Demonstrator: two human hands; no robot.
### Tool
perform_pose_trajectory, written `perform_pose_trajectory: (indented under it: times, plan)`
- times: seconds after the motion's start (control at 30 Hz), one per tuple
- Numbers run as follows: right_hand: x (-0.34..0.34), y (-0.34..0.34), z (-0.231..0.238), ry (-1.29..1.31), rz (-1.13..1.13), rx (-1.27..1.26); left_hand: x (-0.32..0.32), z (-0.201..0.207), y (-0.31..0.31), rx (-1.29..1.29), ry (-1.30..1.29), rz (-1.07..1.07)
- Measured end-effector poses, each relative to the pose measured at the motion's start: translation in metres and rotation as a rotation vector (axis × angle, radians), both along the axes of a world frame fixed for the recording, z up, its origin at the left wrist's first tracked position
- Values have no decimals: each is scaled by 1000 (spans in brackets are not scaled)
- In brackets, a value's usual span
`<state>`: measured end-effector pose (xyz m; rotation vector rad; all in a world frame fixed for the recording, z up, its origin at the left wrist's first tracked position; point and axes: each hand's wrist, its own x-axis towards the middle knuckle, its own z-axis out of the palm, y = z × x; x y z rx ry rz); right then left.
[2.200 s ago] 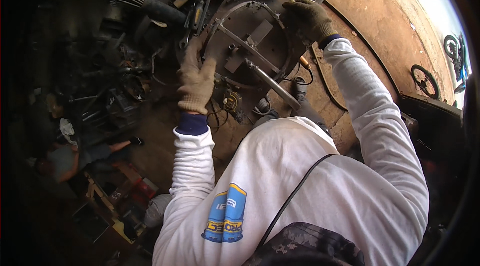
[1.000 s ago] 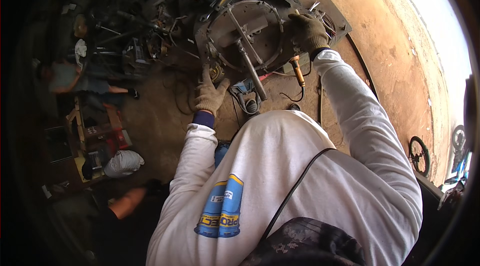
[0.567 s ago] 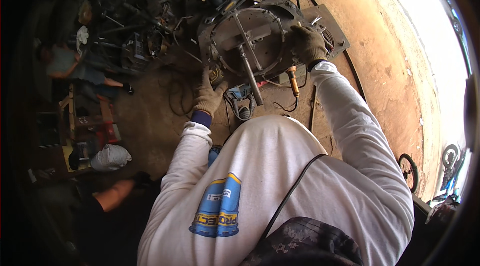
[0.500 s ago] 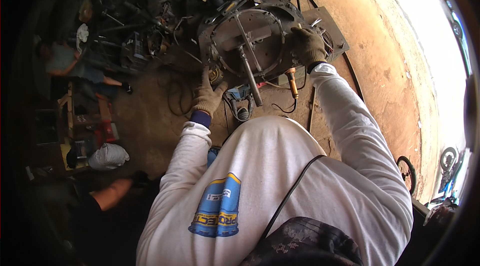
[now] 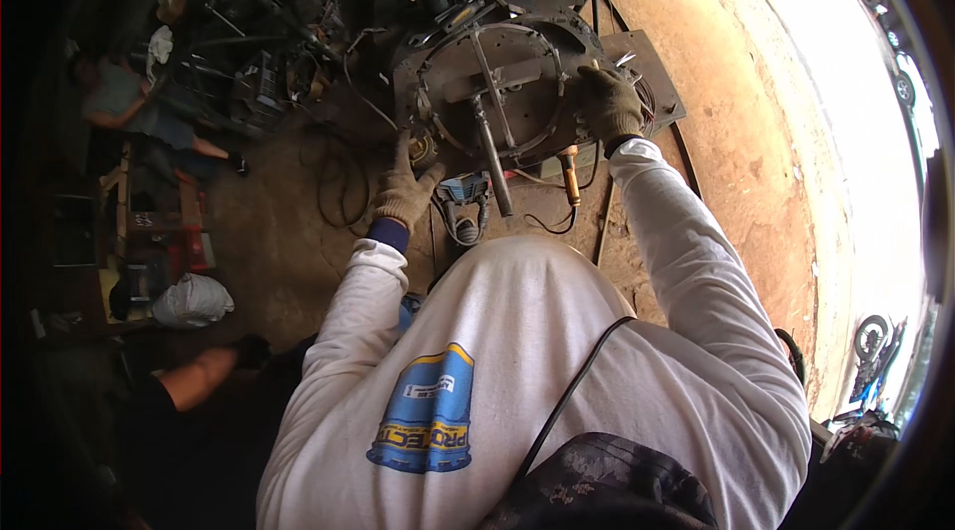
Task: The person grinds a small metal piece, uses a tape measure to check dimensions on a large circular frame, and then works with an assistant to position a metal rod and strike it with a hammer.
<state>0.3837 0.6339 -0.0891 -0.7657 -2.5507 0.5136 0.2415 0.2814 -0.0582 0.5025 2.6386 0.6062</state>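
My left hand, in a tan knit glove, is beside the near left edge of a round dark metal worktable. Its index finger is stretched out and its thumb stands apart, next to a round yellowish thing that I cannot name. On the table's right side, my gloved right hand is curled round something, mostly hidden, with a pale tip showing above the fingers. Between my hands lies a thin metal ring with crossing bars. A metal pipe slants across it, its near end past the table edge.
Below the near edge are a blue power tool and an orange-handled tool with a cord. Coiled wire lies right of my right hand. Scrap metal crowds the far left. Another person sits at left; a white sack lies nearer.
The whole view has shifted slightly, so most things sit a little further left. Both hands keep nearly the same places at the table, and the ring and pipe look unmoved on it.
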Motion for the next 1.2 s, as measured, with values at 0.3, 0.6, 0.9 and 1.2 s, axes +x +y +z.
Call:
perform_pose_trajectory:
  times: [0.3, 0.6, 0.9, 1.2]
  plan:
    - [-5, -3, -5, 2, -54, -54, -3, -4, -4, 29, -17, -13]
    - [-4, 0, -2, -39, -53, -54, -3, -9, -1, 58, 1, -18]
    - [-3, -5, 1, 6, -44, -51, -1, -8, -5, 122, -9, -12]
    - [-4, -3, -2, 12, -50, -49, -1, -10, -5, 177, 2, -31]
